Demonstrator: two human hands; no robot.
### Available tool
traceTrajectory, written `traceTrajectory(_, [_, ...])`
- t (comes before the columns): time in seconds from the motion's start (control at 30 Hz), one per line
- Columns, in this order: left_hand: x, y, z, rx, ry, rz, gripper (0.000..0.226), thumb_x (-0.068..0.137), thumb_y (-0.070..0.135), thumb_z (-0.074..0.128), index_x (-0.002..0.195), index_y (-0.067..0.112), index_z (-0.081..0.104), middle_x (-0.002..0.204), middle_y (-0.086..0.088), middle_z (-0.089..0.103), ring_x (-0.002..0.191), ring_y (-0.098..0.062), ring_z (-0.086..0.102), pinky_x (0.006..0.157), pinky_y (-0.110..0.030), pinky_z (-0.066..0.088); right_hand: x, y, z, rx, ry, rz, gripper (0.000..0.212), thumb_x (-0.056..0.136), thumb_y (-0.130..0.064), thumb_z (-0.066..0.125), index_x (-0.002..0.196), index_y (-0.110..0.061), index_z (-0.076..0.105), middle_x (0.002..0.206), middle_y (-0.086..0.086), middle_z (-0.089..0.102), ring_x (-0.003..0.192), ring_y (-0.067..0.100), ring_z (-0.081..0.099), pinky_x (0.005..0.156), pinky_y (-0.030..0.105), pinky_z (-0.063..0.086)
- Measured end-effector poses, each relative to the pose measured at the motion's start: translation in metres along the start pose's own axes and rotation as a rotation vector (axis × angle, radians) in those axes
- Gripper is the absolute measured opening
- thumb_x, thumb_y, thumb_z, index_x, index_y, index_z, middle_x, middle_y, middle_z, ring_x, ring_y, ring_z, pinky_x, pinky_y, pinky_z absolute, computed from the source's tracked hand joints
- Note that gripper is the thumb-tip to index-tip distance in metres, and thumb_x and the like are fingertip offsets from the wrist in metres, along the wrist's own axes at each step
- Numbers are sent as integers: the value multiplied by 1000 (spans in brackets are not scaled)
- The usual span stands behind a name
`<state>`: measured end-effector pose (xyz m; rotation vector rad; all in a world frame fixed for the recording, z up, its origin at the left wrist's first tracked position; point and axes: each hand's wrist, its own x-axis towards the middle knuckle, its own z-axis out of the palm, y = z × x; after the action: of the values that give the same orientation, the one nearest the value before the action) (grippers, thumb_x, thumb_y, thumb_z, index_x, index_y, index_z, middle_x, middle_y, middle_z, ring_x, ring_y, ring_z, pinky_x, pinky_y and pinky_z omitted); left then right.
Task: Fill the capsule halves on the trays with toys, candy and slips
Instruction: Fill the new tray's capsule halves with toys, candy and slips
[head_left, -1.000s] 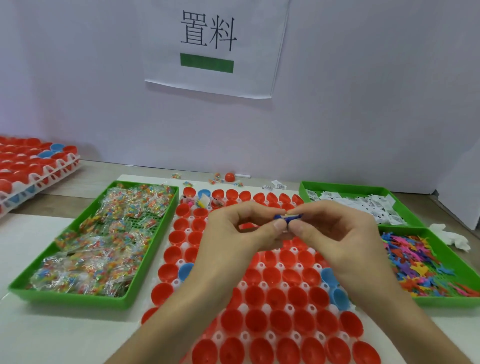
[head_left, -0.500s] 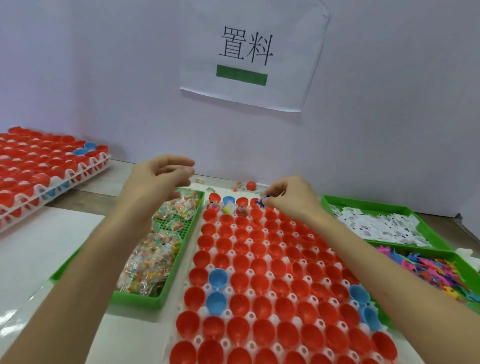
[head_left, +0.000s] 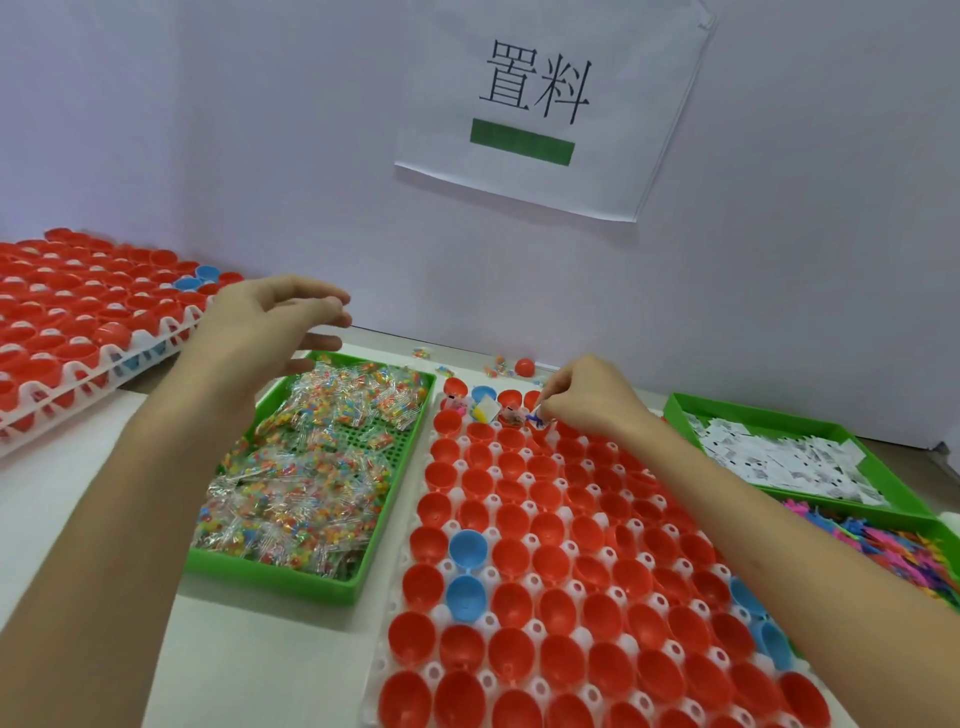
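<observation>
On a white tabletop (head_left: 104, 493) against a pale wall (head_left: 260, 156) with a white paper sign (head_left: 550, 104), the left hand (head_left: 265, 332) is hovering loosely spread over the green plastic candy tray (head_left: 270, 576) while the right hand (head_left: 587, 400) is pinching a small blue toy (head_left: 535, 420) at the far red plastic capsule halves (head_left: 454, 387).

2 hands (head_left: 260, 332), 3 grn trays (head_left: 270, 579), 1 sign (head_left: 545, 171)

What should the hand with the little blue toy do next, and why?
Probably let it drop. The right hand pinches the blue toy just over the far red capsule halves, beside ones that already hold things. The left hand hovers open above the candy tray.
</observation>
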<state>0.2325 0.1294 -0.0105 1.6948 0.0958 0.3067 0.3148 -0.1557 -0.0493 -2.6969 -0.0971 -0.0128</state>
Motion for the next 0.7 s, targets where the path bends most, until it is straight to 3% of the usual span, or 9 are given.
traceTrajectory(0.1, [1, -3, 0, 41, -45, -29, 12, 99, 20, 60, 97, 25, 71, 100, 1, 75, 87, -14, 71, 78, -30, 52, 3, -2, 0, -11, 2, 29, 15, 76, -4, 67, 75, -11, 80, 76, -7, 71, 71, 8, 63, 51, 21, 44])
traceTrajectory(0.2, [1, -4, 1, 39, -48, -29, 13, 98, 20, 61, 96, 26, 72, 100, 1, 76, 85, -13, 72, 77, -30, 53, 4, -2, 0, -25, 1, 43, 13, 77, -5, 68, 78, -7, 80, 84, 1, 76, 78, 16, 68, 60, 26, 51])
traceTrajectory(0.3, [2, -4, 1, 36, -46, -19, 13, 99, 21, 60, 97, 27, 72, 101, 2, 76, 87, -14, 72, 74, -29, 52, 3, -2, 1, -44, -15, 28, 14, 80, -6, 67, 80, -9, 81, 85, -3, 75, 75, 11, 66, 60, 26, 55])
traceTrajectory(0.37, [2, -4, 2, 34, -44, -16, 13, 99, 21, 60, 98, 26, 72, 101, 2, 76, 89, -15, 72, 72, -29, 51, 2, -2, 3, -55, -26, 13, 15, 81, -5, 69, 81, -13, 81, 78, -7, 69, 66, 3, 59, 49, 17, 42])
traceTrajectory(0.43, [1, -4, 2, 37, -46, -15, 13, 99, 21, 60, 99, 26, 72, 101, 2, 76, 90, -16, 72, 73, -29, 51, 2, -3, 3, -46, -18, 9, 12, 79, -5, 75, 81, -16, 81, 73, -9, 65, 64, 0, 55, 48, 14, 36])
traceTrajectory(0.57, [1, -4, 2, 46, -47, -19, 13, 99, 21, 60, 101, 24, 72, 102, 1, 75, 91, -17, 72, 75, -29, 53, 1, 1, 0, 34, 15, 21, 14, 71, -11, 88, 75, -17, 76, 69, -12, 62, 65, -3, 53, 51, 14, 35])
traceTrajectory(0.7, [0, -4, 3, 78, -43, -32, 13, 99, 20, 59, 102, 23, 71, 102, 0, 75, 90, -16, 71, 80, -31, 53, 0, 4, 1, 38, 34, -1, 3, 79, -13, 82, 82, -13, 80, 81, -4, 72, 66, -3, 54, 54, 12, 37])
